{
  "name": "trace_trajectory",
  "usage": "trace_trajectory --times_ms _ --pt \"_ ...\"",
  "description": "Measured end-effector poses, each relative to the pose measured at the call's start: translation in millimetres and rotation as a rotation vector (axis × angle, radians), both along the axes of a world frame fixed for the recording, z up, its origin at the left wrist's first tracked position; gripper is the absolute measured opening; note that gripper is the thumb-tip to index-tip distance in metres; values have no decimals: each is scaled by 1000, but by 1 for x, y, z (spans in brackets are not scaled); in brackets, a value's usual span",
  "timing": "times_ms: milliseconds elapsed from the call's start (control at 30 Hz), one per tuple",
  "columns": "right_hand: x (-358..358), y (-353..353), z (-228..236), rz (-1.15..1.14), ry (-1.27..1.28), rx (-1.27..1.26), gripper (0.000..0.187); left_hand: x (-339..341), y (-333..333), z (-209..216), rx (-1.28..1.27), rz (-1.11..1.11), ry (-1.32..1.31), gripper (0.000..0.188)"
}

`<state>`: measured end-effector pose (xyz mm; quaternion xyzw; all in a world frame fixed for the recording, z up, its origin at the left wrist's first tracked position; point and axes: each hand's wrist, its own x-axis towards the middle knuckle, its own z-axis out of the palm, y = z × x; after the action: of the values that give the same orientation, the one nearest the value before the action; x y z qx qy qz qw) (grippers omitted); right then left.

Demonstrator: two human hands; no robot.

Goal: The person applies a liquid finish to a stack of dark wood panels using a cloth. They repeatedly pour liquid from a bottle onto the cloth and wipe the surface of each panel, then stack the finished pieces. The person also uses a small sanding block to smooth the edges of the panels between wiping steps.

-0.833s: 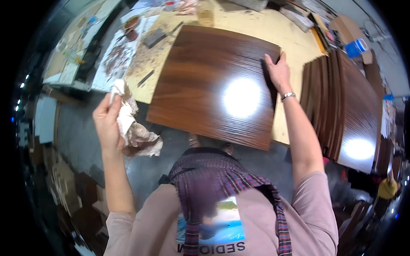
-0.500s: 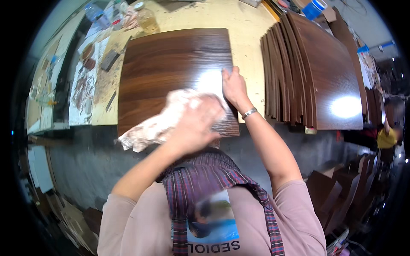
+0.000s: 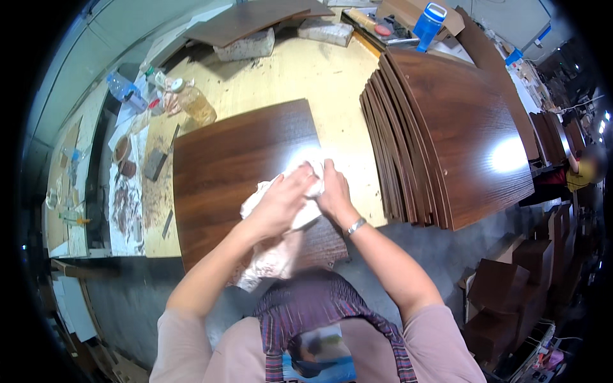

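Observation:
A dark brown wood-grain panel [image 3: 223,153] lies flat on the work table, its near end jutting past the table's front edge. My left hand [image 3: 282,199] presses a crumpled, stained white cloth [image 3: 279,254] against the panel, near its right side. Part of the cloth hangs toward my apron. My right hand [image 3: 334,190] is closed around the panel's right edge, its thumb over the top and close to the cloth; the fingers beneath are hidden. The two hands are almost touching.
Right of the panel stands a leaning stack of similar brown panels [image 3: 460,134]. A blue jug [image 3: 429,25] is behind it. At the left are a bottle of yellowish liquid [image 3: 193,103], a dark block [image 3: 155,165] and a stained cloth [image 3: 126,210]. Another person [image 3: 578,175] is at far right.
My left hand and the cloth have slid across the panel toward my right hand. My right hand stays at the right edge. The view has shifted, showing more of the table's far side.

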<state>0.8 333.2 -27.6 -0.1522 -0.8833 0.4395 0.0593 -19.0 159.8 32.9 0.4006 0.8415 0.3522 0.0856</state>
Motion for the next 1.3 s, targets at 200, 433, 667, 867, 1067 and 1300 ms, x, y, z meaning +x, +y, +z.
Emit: trace_trajectory --times_ms 200,433,667,867,1067,1300 --pt "2 2 13 -35 -78 94 38 -137 56 -33 -270 14 300 55" --pt "0 1 10 -55 -123 185 32 -131 95 -40 -277 -3 329 69" --pt "1 0 16 -46 -172 179 36 -182 -105 -67 -336 534 473 59" --pt "-5 -8 14 -12 -173 141 39 -155 -319 -119 -198 1084 249 26" --pt "-5 4 1 -52 -97 239 40 7 -178 -9 977 731 -823 31" --pt "-3 8 0 -45 -44 216 39 115 -112 -12 -222 382 512 40"
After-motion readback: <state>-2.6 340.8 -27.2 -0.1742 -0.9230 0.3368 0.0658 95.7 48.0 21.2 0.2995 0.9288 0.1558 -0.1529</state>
